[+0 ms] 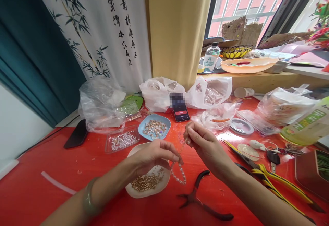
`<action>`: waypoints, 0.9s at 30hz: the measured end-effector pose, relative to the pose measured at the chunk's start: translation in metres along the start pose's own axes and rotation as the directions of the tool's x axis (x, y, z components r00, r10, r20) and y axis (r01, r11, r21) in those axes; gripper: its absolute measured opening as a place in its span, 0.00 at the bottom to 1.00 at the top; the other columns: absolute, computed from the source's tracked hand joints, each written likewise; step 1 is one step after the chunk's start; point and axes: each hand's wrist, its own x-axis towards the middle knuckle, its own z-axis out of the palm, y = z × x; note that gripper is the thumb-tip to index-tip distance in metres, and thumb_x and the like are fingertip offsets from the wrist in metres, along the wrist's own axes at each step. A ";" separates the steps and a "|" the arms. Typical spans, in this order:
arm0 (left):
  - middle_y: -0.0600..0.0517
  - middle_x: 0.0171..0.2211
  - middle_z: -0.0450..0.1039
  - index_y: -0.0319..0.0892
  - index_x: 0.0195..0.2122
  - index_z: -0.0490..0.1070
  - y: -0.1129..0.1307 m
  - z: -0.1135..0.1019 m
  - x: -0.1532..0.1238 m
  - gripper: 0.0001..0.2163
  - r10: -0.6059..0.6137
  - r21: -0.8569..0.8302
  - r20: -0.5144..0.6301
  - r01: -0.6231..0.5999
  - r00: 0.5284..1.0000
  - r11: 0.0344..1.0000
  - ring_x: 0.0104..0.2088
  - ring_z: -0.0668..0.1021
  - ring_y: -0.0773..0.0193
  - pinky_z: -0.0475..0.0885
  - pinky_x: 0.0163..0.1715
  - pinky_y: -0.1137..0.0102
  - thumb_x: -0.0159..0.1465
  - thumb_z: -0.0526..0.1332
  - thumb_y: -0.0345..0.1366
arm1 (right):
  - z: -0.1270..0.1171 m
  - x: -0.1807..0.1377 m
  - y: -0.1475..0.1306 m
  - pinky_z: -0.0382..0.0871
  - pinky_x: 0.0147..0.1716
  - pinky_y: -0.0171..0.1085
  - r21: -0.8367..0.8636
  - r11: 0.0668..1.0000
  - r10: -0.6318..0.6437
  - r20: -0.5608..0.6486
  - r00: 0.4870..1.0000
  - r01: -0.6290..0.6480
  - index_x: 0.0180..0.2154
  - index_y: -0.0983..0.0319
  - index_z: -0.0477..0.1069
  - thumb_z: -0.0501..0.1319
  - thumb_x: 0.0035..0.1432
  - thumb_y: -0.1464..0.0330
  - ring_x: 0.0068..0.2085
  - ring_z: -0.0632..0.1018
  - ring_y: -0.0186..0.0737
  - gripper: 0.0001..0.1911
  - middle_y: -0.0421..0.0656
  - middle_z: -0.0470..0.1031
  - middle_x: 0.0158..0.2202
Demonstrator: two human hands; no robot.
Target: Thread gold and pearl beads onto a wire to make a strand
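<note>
A beaded bracelet [179,179] of pale pearl-like beads hangs in a loop from my left hand [162,153], whose fingertips pinch it. My right hand [196,135] is closed on the bracelet's thin gold chain end, raised a little higher and to the right. Partly under my left hand sits a cream dish [133,193] of small gold beads. Behind it are a blue dish [166,126] of mixed beads and a clear tray [109,147] of white pearls. Black-handled pliers [196,198] lie on the table below my hands.
Yellow-and-black long-nose pliers [262,174], keys [273,159] and a brown planter [309,174] stand or lie at the right. A phone [180,112] leans against plastic bags [160,94] at the back. A black phone-like object [76,135] lies left on the red table [51,171].
</note>
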 end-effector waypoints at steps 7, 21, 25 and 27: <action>0.53 0.22 0.71 0.37 0.21 0.71 -0.001 0.000 0.001 0.02 0.020 0.081 -0.039 -0.017 0.999 0.997 0.23 0.68 0.71 0.60 0.26 0.74 0.44 0.63 0.29 | 0.000 0.000 0.001 0.55 0.27 0.33 0.071 0.997 0.003 -0.039 0.999 0.000 0.23 0.61 0.58 0.52 0.56 0.64 0.26 0.59 0.32 0.11 0.37 0.57 0.24; 0.45 0.32 0.75 0.36 0.32 0.72 0.000 0.008 0.000 0.09 0.132 -0.022 0.076 -0.131 0.988 0.991 0.37 0.75 0.60 0.65 0.42 0.64 0.48 0.64 0.30 | 0.000 0.001 -0.003 0.58 0.25 0.34 -0.210 0.975 0.098 0.089 0.991 -0.078 0.22 0.60 0.60 0.52 0.55 0.61 0.25 0.63 0.33 0.14 0.38 0.59 0.22; 0.45 0.28 0.75 0.34 0.30 0.73 -0.010 0.009 0.007 0.10 0.118 -0.093 -0.059 -0.123 0.991 0.988 0.32 0.76 0.62 0.66 0.41 0.65 0.50 0.65 0.35 | -0.002 0.001 0.001 0.60 0.26 0.35 -0.380 0.925 0.043 0.133 0.990 0.011 0.21 0.61 0.64 0.55 0.53 0.62 0.27 0.66 0.35 0.12 0.40 0.65 0.23; 0.46 0.27 0.74 0.34 0.30 0.73 -0.016 0.010 0.009 0.10 0.076 -0.121 -0.083 -0.085 0.994 0.989 0.30 0.76 0.64 0.67 0.39 0.66 0.49 0.65 0.35 | -0.002 0.000 0.007 0.60 0.27 0.36 -0.456 0.889 0.018 0.133 0.991 0.045 0.22 0.61 0.67 0.57 0.53 0.64 0.28 0.68 0.35 0.11 0.41 0.67 0.24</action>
